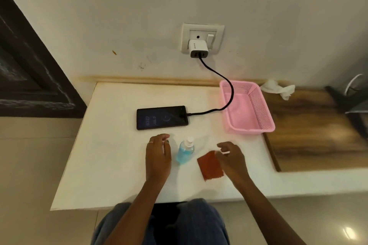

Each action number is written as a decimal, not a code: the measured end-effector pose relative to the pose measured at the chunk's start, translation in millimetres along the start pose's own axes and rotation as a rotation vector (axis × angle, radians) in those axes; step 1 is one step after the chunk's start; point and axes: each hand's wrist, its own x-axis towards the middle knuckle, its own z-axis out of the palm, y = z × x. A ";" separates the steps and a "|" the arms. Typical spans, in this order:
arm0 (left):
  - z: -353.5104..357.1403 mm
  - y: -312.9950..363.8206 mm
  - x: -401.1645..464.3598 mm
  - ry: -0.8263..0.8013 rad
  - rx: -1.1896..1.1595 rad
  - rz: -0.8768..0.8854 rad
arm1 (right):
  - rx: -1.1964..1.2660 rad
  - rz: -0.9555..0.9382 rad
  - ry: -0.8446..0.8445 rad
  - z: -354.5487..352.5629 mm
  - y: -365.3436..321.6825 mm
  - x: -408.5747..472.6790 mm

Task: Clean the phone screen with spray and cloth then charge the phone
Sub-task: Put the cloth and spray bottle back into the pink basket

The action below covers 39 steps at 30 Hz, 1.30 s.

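A black phone [162, 117] lies flat on the white table [111, 155], its screen lit. A black cable [216, 74] runs from its right end up to a white charger [198, 48] plugged into the wall socket [202, 38]. A small spray bottle of blue liquid [185, 151] lies on the table in front of the phone. Just right of it lies a folded red-brown cloth [209, 166]. My left hand [158, 157] hovers left of the bottle, fingers apart, holding nothing. My right hand [232, 158] is open beside the cloth's right edge, partly over it.
An empty pink mesh basket [258, 109] stands at the table's back right, with the cable draped over its rim. Beyond it a wooden surface [310, 131] holds a crumpled white tissue [278, 88]. A dark door frame [29, 77] is on the left.
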 end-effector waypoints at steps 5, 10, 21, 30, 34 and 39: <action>2.7 1.0 -29.8 -0.017 -0.040 0.064 | 0.049 0.065 0.011 7.3 13.0 -6.9; 10.3 -0.5 -49.1 -0.097 0.065 0.097 | -0.107 0.083 -0.064 18.6 8.8 -8.8; 61.9 18.2 -34.0 -0.001 0.320 0.161 | 0.090 0.081 -0.127 7.1 25.5 -1.8; 86.6 24.5 -28.5 -0.008 0.408 0.262 | 0.644 0.136 0.038 -38.0 56.7 -14.1; 88.0 24.9 -29.1 0.023 0.418 0.280 | 0.797 -0.015 0.125 -83.1 28.4 7.5; 89.3 22.1 -27.6 0.027 0.418 0.283 | 0.665 -0.149 0.287 -123.5 -11.0 63.9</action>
